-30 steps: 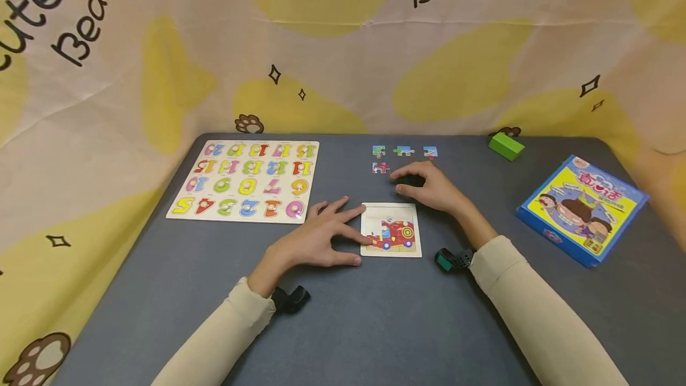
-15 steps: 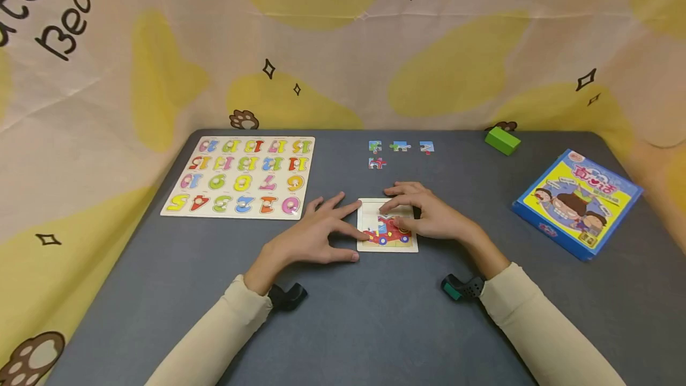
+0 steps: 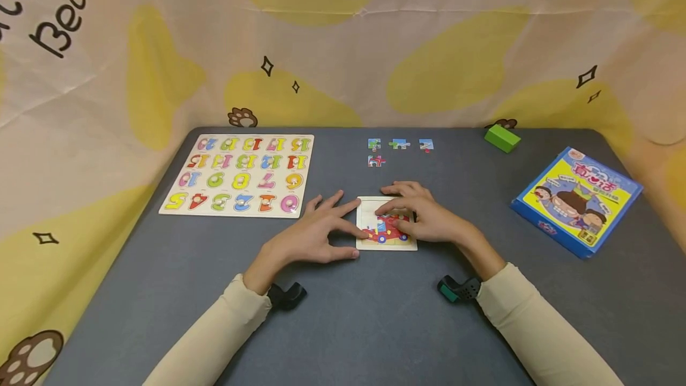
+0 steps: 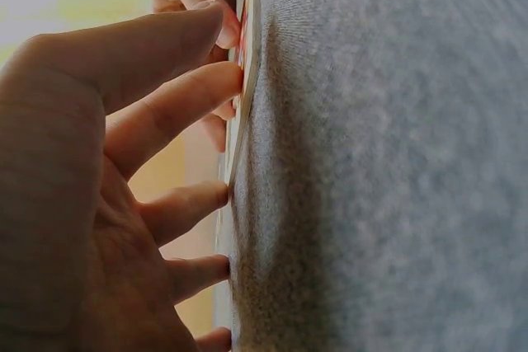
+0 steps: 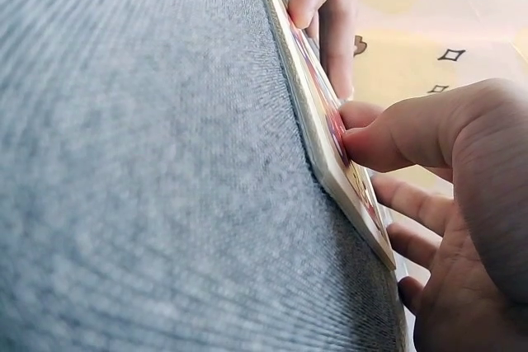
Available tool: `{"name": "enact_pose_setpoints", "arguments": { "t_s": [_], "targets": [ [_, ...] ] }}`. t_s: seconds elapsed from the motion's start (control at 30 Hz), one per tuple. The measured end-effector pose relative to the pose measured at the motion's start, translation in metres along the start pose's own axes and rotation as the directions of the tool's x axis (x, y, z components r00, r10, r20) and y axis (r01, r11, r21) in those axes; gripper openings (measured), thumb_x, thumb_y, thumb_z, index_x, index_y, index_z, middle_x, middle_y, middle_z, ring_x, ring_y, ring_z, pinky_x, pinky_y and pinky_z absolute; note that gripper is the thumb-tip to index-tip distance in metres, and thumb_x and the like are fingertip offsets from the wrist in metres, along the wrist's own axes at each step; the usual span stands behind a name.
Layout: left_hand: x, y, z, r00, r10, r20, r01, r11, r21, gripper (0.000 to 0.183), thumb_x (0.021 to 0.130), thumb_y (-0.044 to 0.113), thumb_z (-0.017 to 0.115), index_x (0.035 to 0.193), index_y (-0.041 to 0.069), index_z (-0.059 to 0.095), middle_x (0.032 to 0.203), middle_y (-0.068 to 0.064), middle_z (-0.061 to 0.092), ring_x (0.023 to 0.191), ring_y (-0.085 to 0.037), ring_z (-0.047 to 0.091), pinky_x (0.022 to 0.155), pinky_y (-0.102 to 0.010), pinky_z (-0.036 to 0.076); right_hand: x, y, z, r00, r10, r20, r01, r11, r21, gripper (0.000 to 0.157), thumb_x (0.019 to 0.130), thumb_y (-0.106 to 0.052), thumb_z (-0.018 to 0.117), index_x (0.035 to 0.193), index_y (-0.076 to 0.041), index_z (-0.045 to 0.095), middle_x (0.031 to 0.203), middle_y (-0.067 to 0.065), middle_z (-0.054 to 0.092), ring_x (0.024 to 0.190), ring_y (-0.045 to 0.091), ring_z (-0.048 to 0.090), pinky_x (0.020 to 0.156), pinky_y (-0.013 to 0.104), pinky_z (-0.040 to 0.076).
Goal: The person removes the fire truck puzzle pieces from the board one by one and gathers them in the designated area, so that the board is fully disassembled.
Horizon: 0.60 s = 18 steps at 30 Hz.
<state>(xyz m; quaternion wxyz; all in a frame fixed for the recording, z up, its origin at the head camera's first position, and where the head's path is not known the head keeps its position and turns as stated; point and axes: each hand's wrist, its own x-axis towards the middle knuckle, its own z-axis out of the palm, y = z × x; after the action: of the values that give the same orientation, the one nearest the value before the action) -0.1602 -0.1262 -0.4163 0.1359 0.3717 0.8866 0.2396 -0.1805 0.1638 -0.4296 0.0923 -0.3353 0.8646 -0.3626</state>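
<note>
A small square puzzle tray with a pale rim lies on the table before me, a partly assembled red vehicle picture inside it. My left hand is spread at its left side, with a fingertip on the picture and another at the rim. My right hand reaches over from the right. Its thumb and index finger touch the picture, standing apart in the head view; the right wrist view shows the thumb against the red part. Whatever lies beneath those fingers is hidden.
Several loose jigsaw pieces lie behind the tray. A number puzzle board is at the left. To the right are a green block and a blue and yellow box. A patterned cloth hangs behind the table.
My right hand has come from beside the loose pieces down onto the puzzle tray, where its fingers now touch the picture. The left hand keeps its place; the view has shifted slightly.
</note>
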Motion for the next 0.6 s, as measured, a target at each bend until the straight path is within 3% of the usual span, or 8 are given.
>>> {"name": "enact_pose_setpoints", "arguments": {
  "t_s": [0.6],
  "targets": [
    [-0.0012, 0.0026, -0.0004, 1.000, -0.006, 0.006, 0.006, 1.000, -0.001, 0.037, 0.091, 0.048, 0.072, 0.127, 0.039, 0.071, 0.168, -0.002, 0.030, 0.160, -0.038, 0.007, 0.120, -0.072, -0.001, -0.0005, 0.0025, -0.0005, 1.000, 0.006, 0.012, -0.007, 0.999, 0.038, 0.038, 0.090, -0.003, 0.066, 0.121, -0.024, 0.075, 0.156, 0.014, 0.047, 0.152, 0.039, 0.020, 0.114, 0.071, 0.010]
  ]
}}
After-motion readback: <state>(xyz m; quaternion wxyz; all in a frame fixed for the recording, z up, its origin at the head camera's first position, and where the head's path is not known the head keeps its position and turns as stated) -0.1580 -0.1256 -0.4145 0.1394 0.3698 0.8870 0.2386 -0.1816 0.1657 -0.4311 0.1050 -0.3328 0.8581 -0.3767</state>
